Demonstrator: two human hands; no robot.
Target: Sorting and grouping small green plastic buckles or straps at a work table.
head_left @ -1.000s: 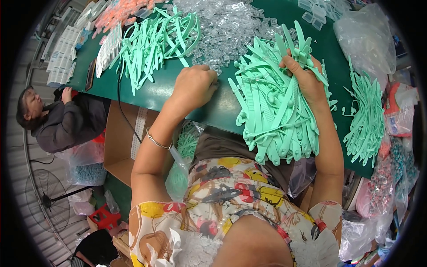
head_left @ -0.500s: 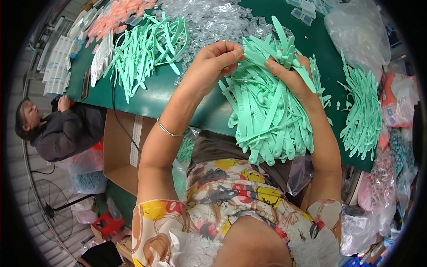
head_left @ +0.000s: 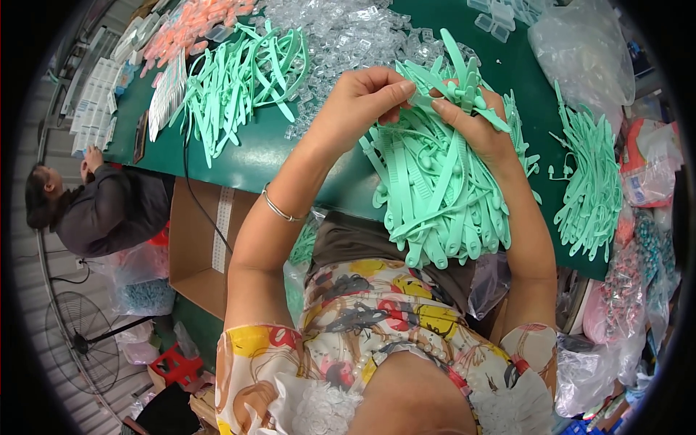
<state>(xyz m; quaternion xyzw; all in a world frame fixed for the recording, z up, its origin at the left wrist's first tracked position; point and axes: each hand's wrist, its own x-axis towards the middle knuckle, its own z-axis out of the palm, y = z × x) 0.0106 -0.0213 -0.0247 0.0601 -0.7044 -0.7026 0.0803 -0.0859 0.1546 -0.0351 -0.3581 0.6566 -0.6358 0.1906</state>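
A thick heap of mint-green plastic straps (head_left: 442,188), some ribbed and some with rounded ends, lies in front of me at the table's near edge. My right hand (head_left: 478,127) is closed round a few green straps (head_left: 464,76) above the heap, their ends fanning out past the fingers. Thumb and fingers of my left hand (head_left: 366,105) pinch together close beside them. Whatever lies in that pinch is too small and hidden to name. Just beyond my left hand spreads a pile of small clear plastic pieces (head_left: 348,36).
More green straps lie in a pile (head_left: 232,87) on the left and a bundle (head_left: 591,181) on the right of the green table (head_left: 283,156). Orange pieces (head_left: 190,29) are at the far left. A cardboard box (head_left: 196,254) stands below the edge. Another person (head_left: 109,203) sits at left.
My left hand has moved right, closer to the straps in my right hand. My right hand stays nearly in place. The person at left has turned the head and shifted a hand.
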